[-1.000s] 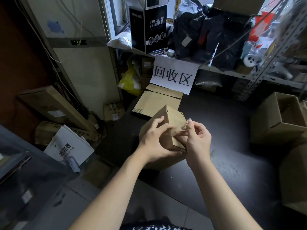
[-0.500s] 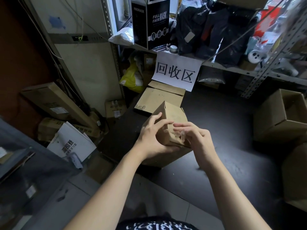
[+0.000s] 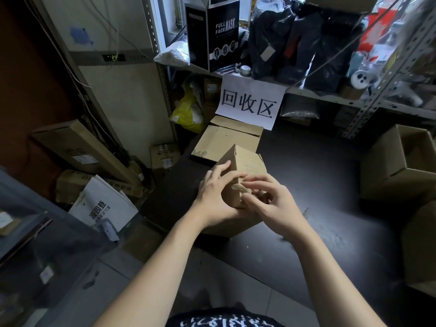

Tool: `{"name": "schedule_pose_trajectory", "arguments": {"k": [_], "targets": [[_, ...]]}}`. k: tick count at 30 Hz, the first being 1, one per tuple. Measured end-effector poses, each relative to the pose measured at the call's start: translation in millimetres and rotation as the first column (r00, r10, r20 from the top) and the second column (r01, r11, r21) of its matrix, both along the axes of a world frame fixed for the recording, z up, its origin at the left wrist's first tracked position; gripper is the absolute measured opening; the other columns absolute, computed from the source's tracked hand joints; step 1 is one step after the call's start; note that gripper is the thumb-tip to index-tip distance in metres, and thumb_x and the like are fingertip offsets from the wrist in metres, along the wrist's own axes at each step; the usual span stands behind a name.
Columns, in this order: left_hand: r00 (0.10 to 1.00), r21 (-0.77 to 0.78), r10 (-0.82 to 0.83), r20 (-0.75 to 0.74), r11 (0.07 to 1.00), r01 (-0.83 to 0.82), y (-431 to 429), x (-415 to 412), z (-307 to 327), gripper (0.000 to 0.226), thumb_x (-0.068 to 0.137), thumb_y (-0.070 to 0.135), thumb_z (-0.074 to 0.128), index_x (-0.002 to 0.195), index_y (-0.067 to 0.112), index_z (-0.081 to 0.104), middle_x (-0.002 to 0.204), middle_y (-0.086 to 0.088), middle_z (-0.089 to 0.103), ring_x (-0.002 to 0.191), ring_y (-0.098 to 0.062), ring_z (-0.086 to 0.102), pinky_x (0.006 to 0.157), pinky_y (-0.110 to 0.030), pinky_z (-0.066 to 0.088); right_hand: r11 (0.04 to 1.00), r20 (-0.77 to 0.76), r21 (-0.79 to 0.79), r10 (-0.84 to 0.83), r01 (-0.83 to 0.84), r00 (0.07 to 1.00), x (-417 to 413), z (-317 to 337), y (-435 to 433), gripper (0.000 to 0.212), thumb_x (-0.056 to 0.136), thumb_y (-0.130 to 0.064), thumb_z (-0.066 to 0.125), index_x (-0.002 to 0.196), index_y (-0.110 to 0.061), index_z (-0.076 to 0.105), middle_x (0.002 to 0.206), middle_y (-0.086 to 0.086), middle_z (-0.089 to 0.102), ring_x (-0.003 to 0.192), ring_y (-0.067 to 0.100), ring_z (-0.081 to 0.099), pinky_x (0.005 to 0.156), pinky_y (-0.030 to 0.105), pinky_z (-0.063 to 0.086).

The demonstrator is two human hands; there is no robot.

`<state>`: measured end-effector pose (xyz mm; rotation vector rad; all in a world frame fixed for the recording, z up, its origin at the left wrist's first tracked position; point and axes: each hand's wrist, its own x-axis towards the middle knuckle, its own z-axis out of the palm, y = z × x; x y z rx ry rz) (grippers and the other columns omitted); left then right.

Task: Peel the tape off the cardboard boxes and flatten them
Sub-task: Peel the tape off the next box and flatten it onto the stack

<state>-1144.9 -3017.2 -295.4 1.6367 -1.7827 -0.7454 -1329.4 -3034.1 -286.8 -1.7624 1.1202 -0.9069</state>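
A small brown cardboard box (image 3: 245,165) stands tilted on the near left part of the dark table (image 3: 318,185). My left hand (image 3: 215,197) grips the box's near left side, fingers spread over its top face. My right hand (image 3: 271,204) is at the box's near corner and pinches a crumpled strip of clear tape (image 3: 239,187) between thumb and fingers. The box's near face is largely hidden behind both hands.
A flattened cardboard box (image 3: 226,140) lies behind the small one, under a white paper sign (image 3: 250,102). Open cardboard boxes (image 3: 401,166) stand at the table's right. Metal shelving with bags rises behind. More boxes and a white packet (image 3: 101,204) clutter the floor at left.
My right hand has dropped from the box's upper edge to its near corner, pulling the tape strip down with it. My left hand has stayed on the box.
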Motion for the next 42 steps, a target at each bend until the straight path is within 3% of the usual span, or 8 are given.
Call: {"name": "schedule_pose_trajectory", "arguments": {"k": [2, 5, 11, 16, 23, 28, 34, 42], "targets": [[1.0, -0.003, -0.01, 0.006, 1.0, 0.01, 1.3, -1.7, -0.6, 0.082, 0.055, 0.07, 0.07, 0.133, 0.057, 0.049, 0.159, 0.017, 0.025, 0.143, -0.016, 0.025, 0.115, -0.053, 0.033, 0.998, 0.003, -0.026, -0.063, 0.063, 0.998, 1.9, 1.5, -0.8, 0.004, 0.093, -0.014, 0.076, 0.092, -0.016, 0.079, 0.099, -0.013, 0.073, 0.091, 0.005, 0.066, 0.077, 0.013, 0.047], [1.0, -0.006, -0.022, 0.016, 1.0, 0.022, 2.6, -5.0, -2.4, 0.082, 0.054, 0.071, 0.068, 0.132, 0.058, 0.049, 0.16, 0.018, 0.024, 0.142, -0.016, 0.025, 0.116, -0.047, 0.033, 0.989, 0.042, 0.0, -0.147, 0.147, 0.988, 7.1, -1.6, 1.6, 0.013, 0.097, -0.014, 0.07, 0.086, -0.021, 0.074, 0.082, -0.016, 0.071, 0.076, 0.003, 0.064, 0.069, 0.014, 0.045], [0.994, -0.045, -0.009, 0.105, 0.999, 0.014, -1.2, -7.3, 5.9, 0.081, 0.062, 0.061, 0.085, 0.136, 0.055, 0.052, 0.156, 0.018, 0.033, 0.139, -0.01, 0.028, 0.107, -0.032, 0.029, 0.974, 0.201, 0.071, -0.227, 0.217, 0.953, 11.2, -6.5, 3.0, 0.012, 0.102, -0.013, 0.063, 0.093, -0.015, 0.072, 0.096, -0.007, 0.075, 0.092, 0.014, 0.068, 0.079, 0.028, 0.053], [0.982, -0.106, -0.022, 0.188, 0.993, 0.042, 1.9, -9.0, -7.2, 0.083, 0.059, 0.065, 0.086, 0.133, 0.05, 0.052, 0.153, 0.018, 0.033, 0.135, -0.01, 0.03, 0.11, -0.041, 0.032, 0.952, 0.278, 0.183, -0.289, 0.245, 0.916, 15.8, -13.3, 8.2, 0.014, 0.104, -0.011, 0.059, 0.093, -0.014, 0.068, 0.086, 0.006, 0.072, 0.077, 0.012, 0.065, 0.07, 0.026, 0.051], [0.996, -0.202, 0.033, 0.089, 0.979, -0.014, 2.0, -15.7, -16.3, 0.084, 0.054, 0.073, 0.078, 0.13, 0.047, 0.052, 0.157, 0.017, 0.028, 0.134, -0.014, 0.033, 0.113, -0.044, 0.033, 0.937, 0.385, 0.234, -0.334, 0.259, 0.86, 18.8, -11.9, 5.3, 0.013, 0.105, -0.015, 0.058, 0.097, -0.009, 0.067, 0.092, 0.01, 0.076, 0.082, 0.015, 0.068, 0.073, 0.028, 0.052], [1.0, -0.167, -0.021, 0.017, 0.986, 0.023, -1.5, -15.3, -12.1, 0.091, 0.055, 0.07, 0.081, 0.136, 0.053, 0.044, 0.161, 0.031, 0.019, 0.137, -0.016, 0.032, 0.107, -0.054, 0.04, 0.946, 0.444, 0.252, -0.299, 0.202, 0.845, 13.3, -6.1, 4.5, 0.014, 0.104, -0.011, 0.059, 0.101, 0.001, 0.066, 0.095, 0.012, 0.077, 0.086, 0.012, 0.07, 0.075, 0.019, 0.052], [0.996, -0.132, -0.034, 0.083, 0.99, 0.045, -10.3, -8.8, -8.0, 0.097, 0.056, 0.069, 0.082, 0.141, 0.05, 0.04, 0.159, 0.026, 0.018, 0.14, -0.018, 0.029, 0.108, -0.056, 0.041, 0.97, 0.388, 0.217, -0.188, 0.108, 0.902, 7.7, 1.0, 3.5, 0.011, 0.102, -0.01, 0.061, 0.097, -0.004, 0.07, 0.093, 0.009, 0.077, 0.074, 0.003, 0.062, 0.073, 0.019, 0.049], [0.998, -0.111, 0.005, 0.07, 0.994, 0.002, -11.5, -8.0, -8.8, 0.096, 0.054, 0.069, 0.086, 0.137, 0.054, 0.041, 0.16, 0.023, 0.015, 0.145, -0.019, 0.025, 0.11, -0.054, 0.042, 0.954, 0.453, 0.241, -0.274, 0.18, 0.848, 12.6, -1.7, 6.6, 0.015, 0.102, -0.012, 0.061, 0.099, 0.0, 0.069, 0.092, 0.007, 0.078, 0.088, 0.018, 0.073, 0.076, 0.024, 0.055]]}}
